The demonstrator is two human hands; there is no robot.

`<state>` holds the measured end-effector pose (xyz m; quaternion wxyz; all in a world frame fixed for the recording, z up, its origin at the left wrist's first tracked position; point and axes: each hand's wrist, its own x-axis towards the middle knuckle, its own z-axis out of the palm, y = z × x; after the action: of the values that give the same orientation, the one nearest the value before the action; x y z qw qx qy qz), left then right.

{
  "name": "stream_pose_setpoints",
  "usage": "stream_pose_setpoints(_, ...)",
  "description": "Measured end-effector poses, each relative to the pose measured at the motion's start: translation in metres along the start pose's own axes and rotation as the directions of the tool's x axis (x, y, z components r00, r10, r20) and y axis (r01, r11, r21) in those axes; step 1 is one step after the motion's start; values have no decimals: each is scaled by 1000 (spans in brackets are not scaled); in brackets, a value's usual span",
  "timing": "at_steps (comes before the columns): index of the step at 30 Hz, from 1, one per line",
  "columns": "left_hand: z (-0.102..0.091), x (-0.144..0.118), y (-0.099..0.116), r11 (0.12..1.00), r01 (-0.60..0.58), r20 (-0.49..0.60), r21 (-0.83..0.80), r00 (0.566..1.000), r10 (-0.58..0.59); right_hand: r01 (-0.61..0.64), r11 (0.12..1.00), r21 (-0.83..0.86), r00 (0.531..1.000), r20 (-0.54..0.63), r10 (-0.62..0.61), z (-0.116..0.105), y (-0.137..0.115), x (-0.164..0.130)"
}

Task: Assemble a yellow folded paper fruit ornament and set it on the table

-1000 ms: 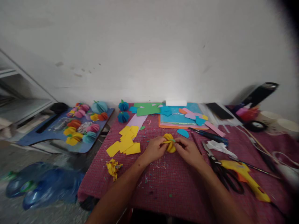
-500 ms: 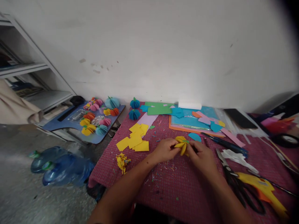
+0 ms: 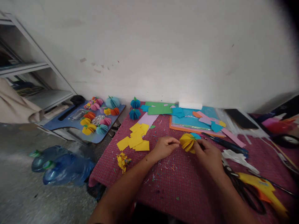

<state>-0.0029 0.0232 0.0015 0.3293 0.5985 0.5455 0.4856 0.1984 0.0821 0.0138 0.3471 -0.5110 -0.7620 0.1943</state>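
A round yellow pumpkin of folded paper [image 3: 187, 143], with a bit of green at its top, is pinched at its right side by my right hand [image 3: 207, 155]. My left hand [image 3: 165, 147] is just left of it, thumb and fingers drawn together, the tips at or very near its edge. Whether those fingertips grip anything is too small to make out. Left of my left hand lie cut yellow paper pieces [image 3: 135, 140] and a heap of crumpled yellow scraps [image 3: 122, 161].
Scissors [image 3: 243, 193], a yellow glue gun [image 3: 259, 183] and white tissue [image 3: 239, 158] lie at the right. Coloured sheets [image 3: 193, 118] and two blue paper pumpkins [image 3: 135, 114] are at the back. Finished paper pumpkins [image 3: 88, 129] fill a side table; water bottles [image 3: 67, 169] lie on the floor.
The yellow pumpkin has moved slightly right and turned, showing its rounded folds. My left hand has drawn off its body to the edge, while my right hand has shifted right, still holding it.
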Motion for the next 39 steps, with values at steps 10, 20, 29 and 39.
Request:
stream_pose_setpoints(10, -2, 0, 0, 1000, -17, -33, 18, 999, 18, -49, 998, -29, 999, -13, 48, -2, 1, 1)
stream_pose_setpoints(20, -5, 1, 3, 998, 18, -79, 54, 997, -14, -30, 998, 50, 1000, 3, 29, 2, 6, 1)
stream_pose_setpoints(29, -7, 2, 3, 999, 38, -65, 9, 997, -37, 112, 958, 263, 978, 139, -153, -4, -3, 4)
stream_pose_setpoints(39, -8, 1, 1, 1000, -18, -148, 21, 989, 21, 292, 913, 284, 905, 226, -360, -8, -7, 4)
